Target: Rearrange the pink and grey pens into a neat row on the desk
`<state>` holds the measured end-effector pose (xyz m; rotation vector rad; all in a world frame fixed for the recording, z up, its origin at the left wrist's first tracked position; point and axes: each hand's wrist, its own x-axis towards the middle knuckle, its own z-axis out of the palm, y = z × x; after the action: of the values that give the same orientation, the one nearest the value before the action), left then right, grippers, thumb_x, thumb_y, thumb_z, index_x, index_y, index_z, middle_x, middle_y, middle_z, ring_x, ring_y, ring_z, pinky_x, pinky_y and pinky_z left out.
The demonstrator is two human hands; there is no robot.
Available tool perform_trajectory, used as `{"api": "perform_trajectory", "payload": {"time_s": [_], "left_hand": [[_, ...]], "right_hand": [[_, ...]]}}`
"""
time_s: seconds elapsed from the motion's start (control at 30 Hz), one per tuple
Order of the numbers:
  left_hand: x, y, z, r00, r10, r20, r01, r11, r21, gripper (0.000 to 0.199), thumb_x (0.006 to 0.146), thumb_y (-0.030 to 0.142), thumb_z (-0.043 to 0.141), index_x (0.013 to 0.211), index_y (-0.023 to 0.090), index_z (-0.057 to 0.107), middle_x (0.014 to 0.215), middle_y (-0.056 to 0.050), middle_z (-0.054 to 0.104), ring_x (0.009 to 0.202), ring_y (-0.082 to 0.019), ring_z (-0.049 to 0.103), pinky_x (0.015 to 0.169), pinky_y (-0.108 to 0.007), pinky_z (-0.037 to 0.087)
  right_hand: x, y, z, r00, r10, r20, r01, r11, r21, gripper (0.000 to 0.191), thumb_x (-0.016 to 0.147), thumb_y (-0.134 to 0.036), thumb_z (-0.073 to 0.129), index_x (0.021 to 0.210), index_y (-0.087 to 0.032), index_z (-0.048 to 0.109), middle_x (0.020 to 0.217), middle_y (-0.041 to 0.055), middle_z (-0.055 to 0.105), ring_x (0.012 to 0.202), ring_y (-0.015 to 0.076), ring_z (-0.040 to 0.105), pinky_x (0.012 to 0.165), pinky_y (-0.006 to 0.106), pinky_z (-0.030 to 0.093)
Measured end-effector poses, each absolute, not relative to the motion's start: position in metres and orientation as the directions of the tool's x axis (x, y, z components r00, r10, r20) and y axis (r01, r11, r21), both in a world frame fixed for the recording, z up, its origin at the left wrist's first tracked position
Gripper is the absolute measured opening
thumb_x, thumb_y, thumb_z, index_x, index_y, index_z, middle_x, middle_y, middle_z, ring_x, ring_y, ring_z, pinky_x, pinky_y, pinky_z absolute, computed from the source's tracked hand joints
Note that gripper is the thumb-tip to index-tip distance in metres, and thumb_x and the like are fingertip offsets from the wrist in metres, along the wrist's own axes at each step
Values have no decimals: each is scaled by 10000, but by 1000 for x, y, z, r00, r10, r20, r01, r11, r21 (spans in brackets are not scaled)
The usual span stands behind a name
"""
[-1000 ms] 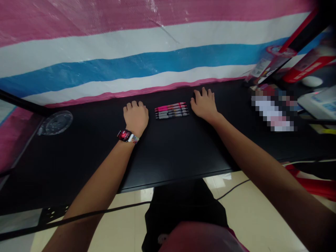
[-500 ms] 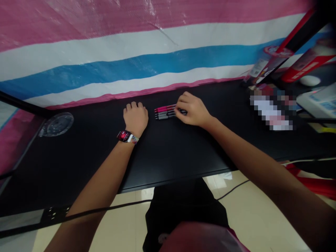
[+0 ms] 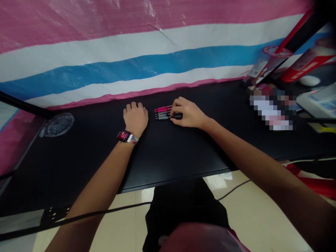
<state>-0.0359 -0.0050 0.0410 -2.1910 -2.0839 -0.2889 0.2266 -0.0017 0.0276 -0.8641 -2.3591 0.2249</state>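
Side by side on the black desk lie several pens, pink ones at the back and grey ones at the front, tips pointing left. My right hand is over their right ends, thumb and fingers pinched on a black pen at the near side of the row. The pens' far ends are hidden under this hand. Left of the row, and apart from it, my left hand rests palm down on the desk with its fingers slightly bent, holding nothing visible. A watch is on that wrist.
At the far left lies a clear plastic lid. To the right stand a clear cup with a red straw and a red-and-white bottle, near a white rounded object. A striped sheet hangs behind the desk. A cable crosses below the front edge.
My right hand has come slightly nearer and to the left, lowering onto the near side of the pen row with the black pen. The left hand stays where it was.
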Motion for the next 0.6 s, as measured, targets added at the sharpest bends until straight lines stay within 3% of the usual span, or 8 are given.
{"api": "perform_trajectory", "payload": {"time_s": [0.4,0.5,0.6], "left_hand": [[-38,-7,44,94,969,229,991,-114,76,495,1074,227,363,1451,127,668,1489,-266,654,1414,-478,579,1174,-626,443],[-36,-9,49,221,919,328,957,-269,109,505,1046,143,370,1438,174,686,1486,-220,668,1415,-440,584,1190,-617,429],[-31,-12,49,430,783,449,843,-526,109,420,1043,145,426,1314,211,740,1344,-169,736,1319,-400,636,1191,-619,435]], "right_hand": [[224,-1,30,-540,645,541,431,764,-481,27,843,-218,732,848,-238,749,898,59,767,925,283,634,831,424,530],[225,2,29,-480,665,571,422,746,-514,32,837,-209,726,845,-237,739,899,47,766,900,266,657,852,419,533],[226,5,27,-421,671,610,410,741,-533,28,838,-210,730,847,-236,740,893,44,763,881,254,676,844,407,528]]}}
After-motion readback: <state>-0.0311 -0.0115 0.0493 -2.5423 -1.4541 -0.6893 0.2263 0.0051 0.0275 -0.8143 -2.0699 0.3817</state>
